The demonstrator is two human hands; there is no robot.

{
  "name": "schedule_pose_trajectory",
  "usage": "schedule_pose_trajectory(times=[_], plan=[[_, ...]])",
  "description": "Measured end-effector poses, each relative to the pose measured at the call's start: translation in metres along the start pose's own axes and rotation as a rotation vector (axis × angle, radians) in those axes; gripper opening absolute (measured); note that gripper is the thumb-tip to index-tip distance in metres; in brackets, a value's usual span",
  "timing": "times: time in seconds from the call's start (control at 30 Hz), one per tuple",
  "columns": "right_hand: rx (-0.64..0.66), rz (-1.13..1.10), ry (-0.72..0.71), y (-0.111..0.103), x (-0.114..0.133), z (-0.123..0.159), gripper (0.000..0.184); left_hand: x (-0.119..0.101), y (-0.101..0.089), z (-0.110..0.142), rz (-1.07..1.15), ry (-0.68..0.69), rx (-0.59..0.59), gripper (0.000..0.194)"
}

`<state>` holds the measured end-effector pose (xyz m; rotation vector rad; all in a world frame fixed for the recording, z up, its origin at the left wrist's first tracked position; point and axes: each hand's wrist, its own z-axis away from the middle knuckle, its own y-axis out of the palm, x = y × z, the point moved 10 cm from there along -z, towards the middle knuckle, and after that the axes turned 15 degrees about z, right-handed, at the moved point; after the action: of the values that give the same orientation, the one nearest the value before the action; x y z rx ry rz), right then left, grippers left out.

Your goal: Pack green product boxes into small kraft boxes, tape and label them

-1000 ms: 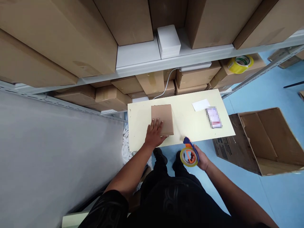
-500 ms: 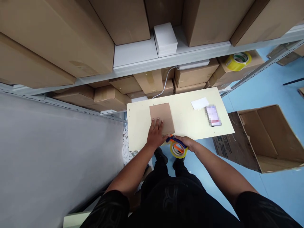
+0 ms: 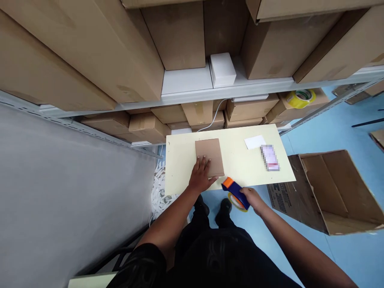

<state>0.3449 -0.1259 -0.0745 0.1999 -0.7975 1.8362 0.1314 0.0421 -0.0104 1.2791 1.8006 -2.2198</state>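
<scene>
A small flat brown cardboard box (image 3: 210, 156) lies on a pale yellow table (image 3: 240, 164). My left hand (image 3: 200, 176) rests flat on the box's near left corner, fingers spread. My right hand (image 3: 251, 197) grips a blue and orange tape dispenser (image 3: 234, 191) with a yellowish tape roll, held just past the table's near edge, right of the box. The dispenser's orange tip points toward the box's near right corner without touching it.
A white card (image 3: 255, 142) and a small blurred packet (image 3: 269, 157) lie on the table's right side. An open empty carton (image 3: 330, 192) sits on the blue floor at right. Shelves of cartons stand behind, with a yellow tape roll (image 3: 301, 98). A grey wall is left.
My right hand drew the tape dispenser back from the box's near edge, down and to the right. The left hand stayed on the box. The view shifted slightly.
</scene>
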Motion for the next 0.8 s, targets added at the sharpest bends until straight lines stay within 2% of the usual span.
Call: schedule_pose_trajectory(times=[0.07,0.13,0.23,0.33,0.47,0.57,0.63,0.7,0.8], plan=[[-0.199,0.312,-0.088,-0.044,0.006,-0.002,0.038,0.001,0.000,0.000,0.015,-0.002,-0.011,0.093],[-0.397,0.640,-0.161,-0.075,0.025,-0.010,0.039,0.001,0.000,0.001,0.030,-0.004,-0.023,0.094],[-0.579,0.965,-0.208,-0.091,0.052,-0.032,0.041,0.001,0.001,0.001,0.050,-0.001,-0.027,0.094],[-0.609,1.058,-0.177,-0.090,0.060,-0.056,0.040,0.001,0.001,0.002,0.072,-0.002,-0.025,0.093],[-0.612,1.041,-0.161,-0.083,0.057,-0.062,0.035,0.002,-0.003,0.002,0.164,-0.001,-0.047,0.081],[-0.704,0.940,-0.213,-0.086,0.060,-0.044,0.038,0.009,-0.013,0.000,0.293,-0.018,-0.073,0.059],[-0.741,0.817,-0.288,-0.084,0.066,-0.029,0.043,0.022,-0.025,-0.005,0.390,-0.067,-0.113,0.050],[-0.678,0.631,-0.355,-0.069,0.071,-0.020,0.045,0.044,-0.039,-0.014,0.468,-0.157,-0.177,0.047],[-0.419,0.288,-0.331,-0.022,0.070,-0.018,0.041,0.083,-0.057,-0.039,0.541,-0.311,-0.240,0.051]])
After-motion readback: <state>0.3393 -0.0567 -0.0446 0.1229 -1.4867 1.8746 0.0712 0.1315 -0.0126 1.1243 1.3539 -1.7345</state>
